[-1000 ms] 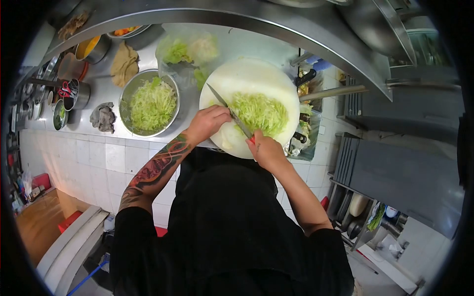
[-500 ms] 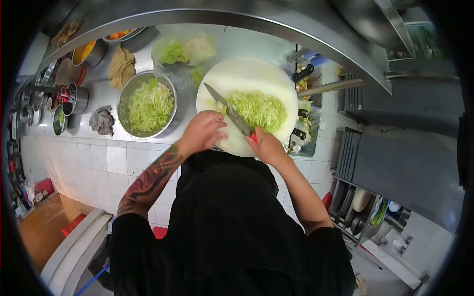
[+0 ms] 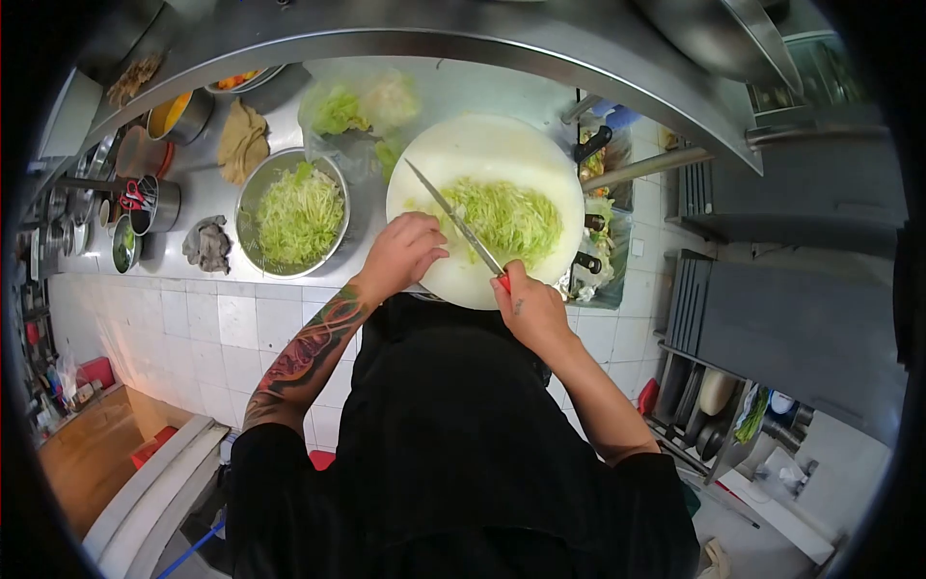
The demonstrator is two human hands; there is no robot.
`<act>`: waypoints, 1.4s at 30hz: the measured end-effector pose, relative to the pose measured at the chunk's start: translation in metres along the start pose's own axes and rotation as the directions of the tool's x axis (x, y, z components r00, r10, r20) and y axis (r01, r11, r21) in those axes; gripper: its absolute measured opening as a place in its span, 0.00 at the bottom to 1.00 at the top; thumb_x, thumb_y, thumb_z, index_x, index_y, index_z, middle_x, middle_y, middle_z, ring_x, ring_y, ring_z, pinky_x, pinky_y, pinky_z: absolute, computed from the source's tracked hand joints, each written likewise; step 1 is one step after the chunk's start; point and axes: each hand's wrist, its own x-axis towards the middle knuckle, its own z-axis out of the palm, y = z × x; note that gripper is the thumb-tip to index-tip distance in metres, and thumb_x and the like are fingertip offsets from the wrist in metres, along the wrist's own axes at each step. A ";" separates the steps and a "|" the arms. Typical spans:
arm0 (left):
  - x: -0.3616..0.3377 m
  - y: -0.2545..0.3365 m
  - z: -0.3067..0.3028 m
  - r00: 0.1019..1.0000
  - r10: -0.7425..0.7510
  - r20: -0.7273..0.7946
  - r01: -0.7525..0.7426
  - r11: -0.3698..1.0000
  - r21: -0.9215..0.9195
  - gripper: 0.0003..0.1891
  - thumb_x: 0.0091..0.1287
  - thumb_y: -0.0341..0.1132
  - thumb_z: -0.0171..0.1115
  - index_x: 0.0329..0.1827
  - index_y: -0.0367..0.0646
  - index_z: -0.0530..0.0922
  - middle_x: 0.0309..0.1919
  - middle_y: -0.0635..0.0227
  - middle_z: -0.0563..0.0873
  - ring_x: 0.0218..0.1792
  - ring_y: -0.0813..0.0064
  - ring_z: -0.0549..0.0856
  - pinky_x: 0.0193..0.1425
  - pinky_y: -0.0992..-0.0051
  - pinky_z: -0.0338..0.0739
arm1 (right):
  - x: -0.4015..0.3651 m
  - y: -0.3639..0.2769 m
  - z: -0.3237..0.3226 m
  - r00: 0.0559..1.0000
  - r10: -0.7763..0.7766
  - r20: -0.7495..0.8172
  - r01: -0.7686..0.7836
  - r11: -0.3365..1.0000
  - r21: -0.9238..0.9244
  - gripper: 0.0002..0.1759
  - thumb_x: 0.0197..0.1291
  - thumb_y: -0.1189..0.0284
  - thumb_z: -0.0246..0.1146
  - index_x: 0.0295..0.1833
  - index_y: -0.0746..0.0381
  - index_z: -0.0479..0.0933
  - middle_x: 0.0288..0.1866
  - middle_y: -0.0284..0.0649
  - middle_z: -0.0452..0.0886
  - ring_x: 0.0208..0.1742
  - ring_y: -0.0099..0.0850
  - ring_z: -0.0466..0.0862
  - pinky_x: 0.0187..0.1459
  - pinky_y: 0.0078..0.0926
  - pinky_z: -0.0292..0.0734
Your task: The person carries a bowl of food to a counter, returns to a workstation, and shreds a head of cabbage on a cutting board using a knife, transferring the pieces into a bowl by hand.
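My right hand [image 3: 532,304] is wrapped round the red handle of a long kitchen knife [image 3: 453,220]. The blade slants up and left across a round white cutting board [image 3: 473,137], its edge turned so that it looks narrow. Just right of the blade lies a pile of shredded lettuce [image 3: 511,220]. At the board's left edge rests my left hand [image 3: 403,255], fingers bent and thumb apart, with nothing visible in it. A metal bowl [image 3: 340,241] to the left is filled with more pale green shreds.
Behind the bowl sits a clear plastic bag [image 3: 362,106] with leafy greens. Tan [image 3: 241,140] and grey cloths [image 3: 206,244] lie on the steel counter. Knife handles [image 3: 594,145] stick up right of the board. A steel shelf edge [image 3: 424,39] crosses overhead.
The knife blade has turned from showing its flat side to a narrow edge-on view. My left hand's fingers have drawn in a little. The whole view has shifted slightly.
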 end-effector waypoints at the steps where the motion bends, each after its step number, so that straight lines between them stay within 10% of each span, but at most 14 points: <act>1: 0.002 0.000 -0.001 0.994 0.058 0.089 -0.057 0.998 -0.010 0.12 0.61 0.32 0.80 0.46 0.44 0.87 0.50 0.64 0.86 0.53 0.55 0.85 0.58 0.59 0.82 | 0.000 0.001 0.004 1.000 0.000 0.029 0.001 0.999 -0.039 0.16 0.80 0.61 0.62 0.50 0.64 0.70 0.30 0.56 0.88 0.31 0.59 0.89 0.35 0.58 0.83; 42: -0.003 -0.002 0.002 0.987 0.059 0.148 -0.062 0.998 0.020 0.07 0.60 0.26 0.69 0.41 0.42 0.84 0.43 0.65 0.86 0.49 0.60 0.87 0.55 0.63 0.84 | 0.004 -0.001 0.011 0.982 0.045 0.185 -0.028 0.995 -0.093 0.17 0.81 0.60 0.62 0.50 0.65 0.70 0.34 0.56 0.89 0.37 0.61 0.89 0.39 0.59 0.82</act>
